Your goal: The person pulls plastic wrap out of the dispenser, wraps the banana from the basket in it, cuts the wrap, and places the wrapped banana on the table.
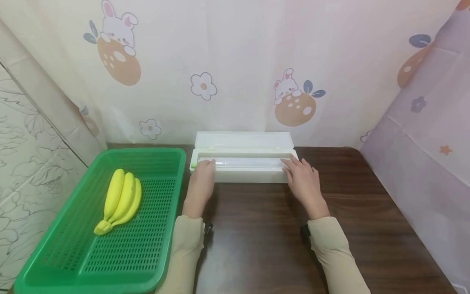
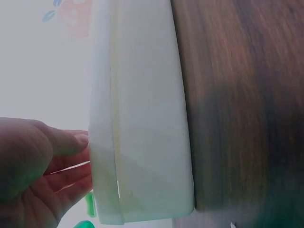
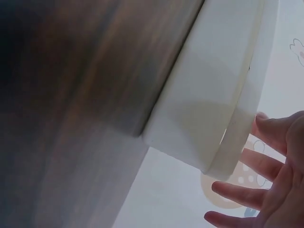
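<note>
A long white box with the look of a cling film dispenser stands at the back of the table, its lid raised behind. Inside lies a pale, shiny roll. My left hand is at the box's left end, over the front rim beside a small green piece. In the left wrist view its fingertips disappear behind the box's edge, so their hold is hidden. At the right end is my right hand, fingers spread over the rim and the roll's end; the right wrist view shows these fingers mostly straight.
A green perforated basket stands on the left of the dark wooden table, with a bunch of yellow bananas in it. A curtain printed with rabbits hangs directly behind the box and table.
</note>
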A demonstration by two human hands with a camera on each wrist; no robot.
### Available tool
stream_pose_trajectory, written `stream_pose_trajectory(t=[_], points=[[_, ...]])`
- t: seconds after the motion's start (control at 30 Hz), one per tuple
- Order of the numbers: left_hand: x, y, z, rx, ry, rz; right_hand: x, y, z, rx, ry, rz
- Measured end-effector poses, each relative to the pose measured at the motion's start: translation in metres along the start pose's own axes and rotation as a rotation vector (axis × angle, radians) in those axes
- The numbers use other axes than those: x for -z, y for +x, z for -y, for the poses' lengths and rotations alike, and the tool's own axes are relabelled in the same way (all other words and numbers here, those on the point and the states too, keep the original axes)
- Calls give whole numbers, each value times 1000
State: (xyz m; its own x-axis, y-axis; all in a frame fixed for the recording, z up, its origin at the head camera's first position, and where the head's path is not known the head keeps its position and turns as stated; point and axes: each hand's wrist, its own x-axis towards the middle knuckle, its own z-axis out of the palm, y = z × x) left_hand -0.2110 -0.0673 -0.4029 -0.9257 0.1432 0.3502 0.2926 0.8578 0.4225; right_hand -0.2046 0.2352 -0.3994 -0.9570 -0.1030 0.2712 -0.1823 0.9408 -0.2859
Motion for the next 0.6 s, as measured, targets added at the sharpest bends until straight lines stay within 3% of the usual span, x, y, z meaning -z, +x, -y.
stream_pose_trajectory(t=[0.07, 0.1, 0.17, 0.43, 0.6], points=[[-1, 2, 1, -11, 38, -19, 0, 3, 0, 9, 4, -16], [-1, 2, 1, -49, 105, -37, -1, 4, 0, 10, 8, -22], [-2, 4, 2, -45, 130, -48, -1, 7, 0, 13, 13, -36], [-6, 10, 6, -2, 98, -69, -7, 17, -3, 39, 9, -95], [-5, 11, 5, -6, 84, -82, -10, 20, -5, 68, 6, -143]])
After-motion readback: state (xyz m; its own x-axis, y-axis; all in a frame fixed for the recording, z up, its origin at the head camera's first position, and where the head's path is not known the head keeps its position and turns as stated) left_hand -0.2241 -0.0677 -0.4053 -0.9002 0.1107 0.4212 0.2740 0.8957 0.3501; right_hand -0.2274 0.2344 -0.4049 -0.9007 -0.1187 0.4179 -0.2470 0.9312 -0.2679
